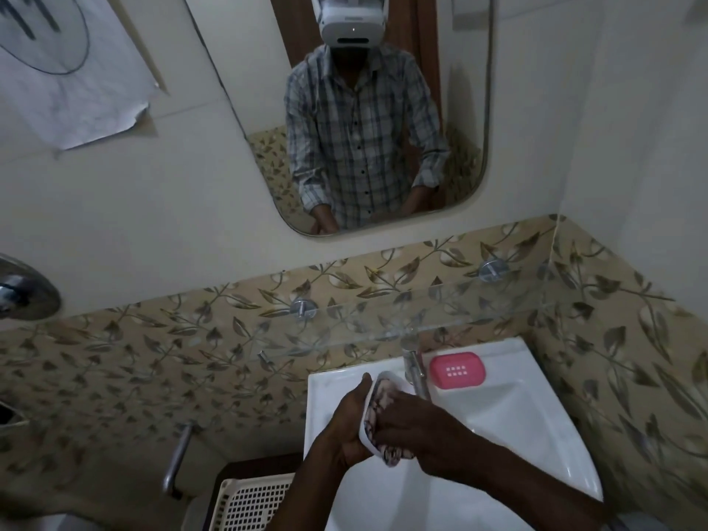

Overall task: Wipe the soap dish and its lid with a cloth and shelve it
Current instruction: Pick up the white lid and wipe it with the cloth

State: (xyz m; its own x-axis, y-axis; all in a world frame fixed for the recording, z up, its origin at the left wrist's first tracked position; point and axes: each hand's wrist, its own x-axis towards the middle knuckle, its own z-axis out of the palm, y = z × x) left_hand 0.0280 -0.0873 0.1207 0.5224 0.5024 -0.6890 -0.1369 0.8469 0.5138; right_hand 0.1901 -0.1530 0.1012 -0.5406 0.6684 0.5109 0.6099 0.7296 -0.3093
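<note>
Over the sink [536, 423], the left hand [346, 423] is gripping the white lid [368, 419] while the right hand [406, 423] is pressing the cloth [383, 400] inside; the pink soap dish [458, 369] is sitting on the sink's rim, apparently unwiped and unshelved.

The right hand [406, 421] and cloth [383, 406] hide the lid's [385, 376] inside.

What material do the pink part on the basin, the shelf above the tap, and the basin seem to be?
The pink rounded soap dish part looks like matte moulded plastic, with punched square holes. The clear wall shelf seems to be glass: the leaf tiles show through it. The white basin appears to be glazed ceramic, smooth with soft reflections.
</note>
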